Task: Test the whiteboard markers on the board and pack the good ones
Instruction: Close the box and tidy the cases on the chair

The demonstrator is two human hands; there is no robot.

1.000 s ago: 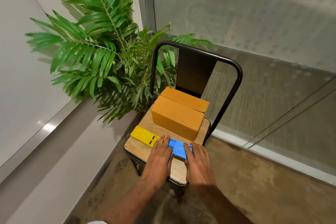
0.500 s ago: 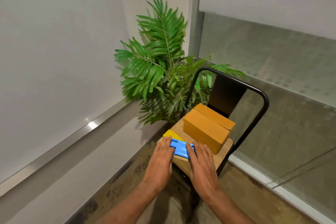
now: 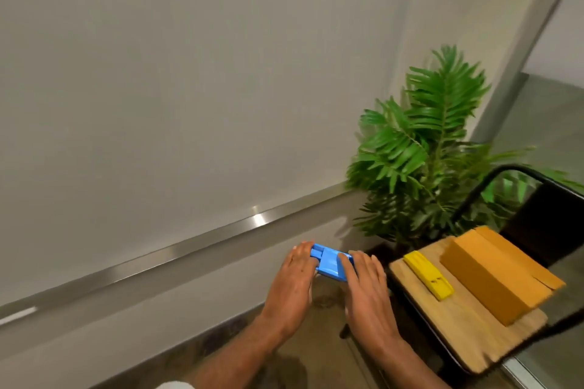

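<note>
My left hand [image 3: 294,278] and right hand [image 3: 363,281] grip a blue case [image 3: 330,264] between them, one at each end, in the air in front of the whiteboard [image 3: 189,88] — above its metal ledge [image 3: 177,254]. To my right, a chair [image 3: 467,325] carries a yellow case [image 3: 428,275] and an orange box [image 3: 493,278] — a plant [image 3: 420,148] stands behind.

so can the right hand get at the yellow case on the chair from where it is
Probably yes. The yellow case lies uncovered on the chair seat, just right of the right hand, with nothing between them. But both hands are holding the blue case.
</note>
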